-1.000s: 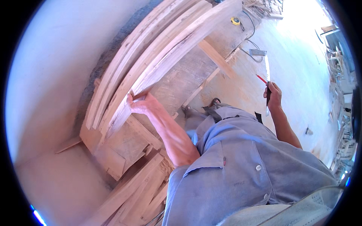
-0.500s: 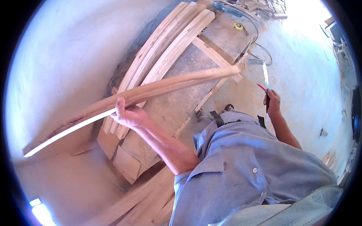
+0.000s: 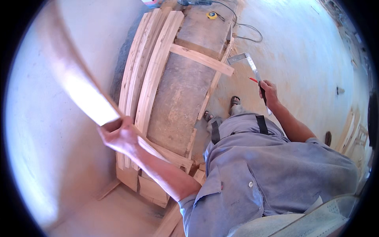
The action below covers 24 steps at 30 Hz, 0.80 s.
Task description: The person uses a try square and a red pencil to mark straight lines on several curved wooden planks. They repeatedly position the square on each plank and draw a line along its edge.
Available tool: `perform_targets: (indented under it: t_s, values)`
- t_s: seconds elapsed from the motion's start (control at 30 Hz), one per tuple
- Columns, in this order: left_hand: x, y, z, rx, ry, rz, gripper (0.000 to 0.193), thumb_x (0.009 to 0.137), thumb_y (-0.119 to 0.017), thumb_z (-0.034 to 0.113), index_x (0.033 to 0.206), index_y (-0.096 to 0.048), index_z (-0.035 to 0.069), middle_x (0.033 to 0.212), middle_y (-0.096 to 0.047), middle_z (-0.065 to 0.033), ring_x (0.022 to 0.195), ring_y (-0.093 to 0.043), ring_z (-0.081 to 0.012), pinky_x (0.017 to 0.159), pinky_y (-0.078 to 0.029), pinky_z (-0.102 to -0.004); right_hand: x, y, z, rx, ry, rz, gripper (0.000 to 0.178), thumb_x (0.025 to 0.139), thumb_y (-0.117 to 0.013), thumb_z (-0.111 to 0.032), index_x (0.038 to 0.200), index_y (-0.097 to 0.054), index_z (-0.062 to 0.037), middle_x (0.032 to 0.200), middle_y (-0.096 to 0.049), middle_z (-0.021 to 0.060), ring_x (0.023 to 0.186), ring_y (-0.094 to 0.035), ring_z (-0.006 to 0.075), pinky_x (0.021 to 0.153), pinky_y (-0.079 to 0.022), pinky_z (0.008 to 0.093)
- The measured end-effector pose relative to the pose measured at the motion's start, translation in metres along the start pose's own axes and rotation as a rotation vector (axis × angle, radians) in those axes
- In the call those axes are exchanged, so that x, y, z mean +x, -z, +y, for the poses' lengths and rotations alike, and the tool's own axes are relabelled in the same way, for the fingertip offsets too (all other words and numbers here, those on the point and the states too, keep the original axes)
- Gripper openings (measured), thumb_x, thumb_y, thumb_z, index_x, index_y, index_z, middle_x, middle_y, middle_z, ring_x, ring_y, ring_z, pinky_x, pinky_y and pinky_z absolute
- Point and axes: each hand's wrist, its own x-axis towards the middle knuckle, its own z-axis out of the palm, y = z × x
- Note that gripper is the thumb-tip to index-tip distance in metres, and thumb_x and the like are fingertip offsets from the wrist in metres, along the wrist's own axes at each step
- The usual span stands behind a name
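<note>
My left hand (image 3: pixel 123 137) is closed around a long curved wooden board (image 3: pixel 89 93), held up at the left beside the wall. The board is tilted, its far end rising to the upper left and blurred by motion. Its near end passes under my forearm. In my right hand (image 3: pixel 270 94), out to the right, is a try square (image 3: pixel 252 64) with a metal blade, gripped by its dark part. A red pencil (image 3: pixel 253 79) sticks out of the same grip. Below the raised board, several curved wooden strips (image 3: pixel 156 75) lie side by side on the worktable (image 3: pixel 179 102).
A short wooden slat (image 3: pixel 201 60) lies across the table and overhangs its right edge. Farther back are a yellow tape measure (image 3: pixel 212 15) and a blue power tool (image 3: pixel 195 2), with a cable (image 3: pixel 252 39) looping onto the floor. Timber (image 3: pixel 351 130) stands at the far right.
My left hand has swung the curved board from lying across the strips to a steep tilt at the left. My right hand keeps the try square and pencil; the view has shifted.
</note>
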Motion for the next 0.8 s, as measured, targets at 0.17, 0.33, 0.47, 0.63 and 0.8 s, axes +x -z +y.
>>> perform_targets:
  t_s: [0.17,0.33,0.47,0.63,0.8]
  values:
    - [-0.024,-0.070,-0.035,0.302,-0.113,-0.395,0.070,0.056,-0.076,0.004,0.126,-0.066,0.002,0.105,-0.074,-0.0122,0.091,-0.073,-0.0286,0.084,-0.059,-0.0443,-0.007,-0.005,0.005,0.033,-0.013,0.093,0.024,0.101,-0.060,-0.026,0.086,-0.062,-0.0070,0.064,-0.056,0.0015,0.048,-0.050,0.0100,0.046,-0.040,0.0263]
    - [-0.055,-0.153,-0.117,0.512,-0.110,-0.837,0.079,0.061,-0.078,0.014,0.137,-0.059,0.008,0.117,-0.072,-0.0153,0.110,-0.069,-0.0360,0.097,-0.054,-0.0453,-0.021,-0.004,0.008,0.035,-0.036,0.245,0.024,0.103,-0.059,-0.027,0.090,-0.064,-0.0073,0.064,-0.057,0.0012,0.049,-0.050,0.0088,0.047,-0.039,0.0248]
    - [-0.063,-0.206,-0.171,0.538,-0.006,-1.165,0.077,0.062,-0.079,0.016,0.135,-0.060,0.008,0.117,-0.072,-0.0180,0.110,-0.069,-0.0369,0.096,-0.054,-0.0461,-0.040,0.000,0.003,-0.036,-0.071,0.366,0.024,0.103,-0.057,-0.026,0.090,-0.062,-0.0075,0.064,-0.055,0.0012,0.049,-0.049,0.0097,0.047,-0.039,0.0252]
    - [-0.082,-0.237,-0.258,0.416,0.160,-1.302,0.081,0.063,-0.081,0.017,0.139,-0.055,0.005,0.122,-0.067,-0.0220,0.116,-0.065,-0.0387,0.098,-0.052,-0.0484,-0.061,-0.001,-0.008,-0.059,-0.144,0.479,0.024,0.103,-0.056,-0.025,0.090,-0.061,-0.0065,0.063,-0.055,0.0016,0.049,-0.050,0.0109,0.047,-0.040,0.0259]
    - [-0.115,-0.211,-0.231,0.442,-0.128,-1.074,0.089,0.067,-0.081,0.015,0.147,-0.044,0.003,0.136,-0.053,-0.0238,0.128,-0.051,-0.0417,0.106,-0.045,-0.0506,-0.069,-0.007,-0.029,-0.083,-0.163,0.420,0.022,0.103,-0.059,-0.023,0.090,-0.062,-0.0057,0.066,-0.057,0.0028,0.051,-0.052,0.0115,0.047,-0.042,0.0261]
